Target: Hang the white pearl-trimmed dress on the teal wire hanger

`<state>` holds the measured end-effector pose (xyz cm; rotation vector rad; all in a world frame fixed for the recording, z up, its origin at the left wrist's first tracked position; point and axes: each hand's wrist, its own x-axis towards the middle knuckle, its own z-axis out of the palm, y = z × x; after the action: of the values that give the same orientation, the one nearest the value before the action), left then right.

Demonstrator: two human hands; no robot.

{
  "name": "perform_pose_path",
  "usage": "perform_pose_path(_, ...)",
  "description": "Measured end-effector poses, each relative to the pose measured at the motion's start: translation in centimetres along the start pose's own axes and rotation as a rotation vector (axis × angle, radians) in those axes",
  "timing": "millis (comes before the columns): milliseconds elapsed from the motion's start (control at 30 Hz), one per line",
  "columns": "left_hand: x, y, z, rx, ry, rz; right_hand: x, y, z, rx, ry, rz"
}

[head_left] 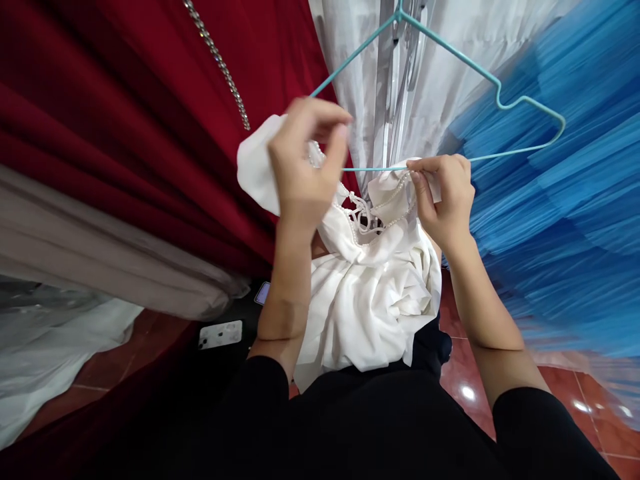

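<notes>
A white dress (370, 307) with pearl-like beads along its neckline and thin white ties lies gathered in front of me. It hangs loosely around the lower bar of a light-blue hanger (450, 57). My right hand (445, 193) pinches the dress's edge against that bar between thumb and fingers. On the other side, my left hand (310, 160) is raised in front of the hanger's left end and the white sleeve (257, 163). Its fingers are curled toward the thumb and a little blurred; anything between them is hidden.
Red fabric (165, 153) with a rhinestone strip hangs at left, above pale grey cloth (100, 240). Blue tulle (565, 200) fills the right, and white fabric (450, 73) hangs behind a metal rack (393, 100). A phone (220, 335) lies on a dark surface at lower left.
</notes>
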<state>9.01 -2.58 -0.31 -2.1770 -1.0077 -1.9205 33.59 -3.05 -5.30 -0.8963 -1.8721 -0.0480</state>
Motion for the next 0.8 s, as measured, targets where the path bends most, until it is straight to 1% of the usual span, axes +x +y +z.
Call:
perform_pose_path(33, -0.9, 0.9, 1.1, -0.017, -0.120, -0.038, 0.0, -0.2, 0.1, 0.006, 0.006, 0.000)
perform_pose_path(67, -1.6, 1.5, 2.1, -0.017, -0.213, -0.052, -0.1, -0.4, 0.2, 0.014, 0.014, -0.002)
perform_pose_path(100, -2.3, 1.9, 3.0, -0.006, -0.293, -0.077, -0.2, -0.6, 0.4, 0.024, 0.027, -0.010)
perform_pose_path(133, -2.8, 2.1, 3.7, 0.016, -0.337, -0.103, -0.4, -0.8, 0.5, 0.030, 0.051, -0.016)
perform_pose_path(200, -3.5, 2.0, 4.5, 0.065, -0.348, -0.150, -1.2, -0.9, 0.5, 0.014, 0.147, -0.025)
perform_pose_path(267, -3.6, 1.6, 4.4, 0.074, -0.330, -0.175, -2.2, -0.2, 0.2, -0.043, 0.308, -0.033)
perform_pose_path(300, -3.5, 1.4, 4.1, 0.059, -0.332, -0.174, -2.7, 0.6, -0.2, -0.081, 0.399, -0.023)
perform_pose_path(400, -3.1, 1.4, 3.1, 0.000, -0.351, -0.174, -3.4, 4.0, -2.5, -0.185, 0.642, 0.030)
perform_pose_path(467, -2.9, 1.8, 2.5, -0.011, -0.347, -0.182, -2.7, 6.3, -4.6, -0.218, 0.764, 0.039)
perform_pose_path(500, -2.9, 2.1, 2.3, -0.011, -0.343, -0.187, -2.1, 7.2, -5.6, -0.228, 0.823, 0.001)
perform_pose_path(567, -2.8, 2.6, 2.2, -0.018, -0.338, -0.202, -0.2, 8.0, -7.3, -0.225, 0.853, -0.075)
perform_pose_path(633, -2.8, 2.9, 2.2, -0.033, -0.334, -0.214, 1.8, 7.8, -8.4, -0.215, 0.830, -0.123)
perform_pose_path(700, -2.8, 3.0, 2.4, -0.040, -0.331, -0.214, 3.6, 7.2, -8.6, -0.226, 0.790, -0.141)
perform_pose_path(800, -3.0, 2.8, 2.7, -0.003, -0.329, -0.192, 5.4, 6.3, -7.9, -0.299, 0.710, -0.171)
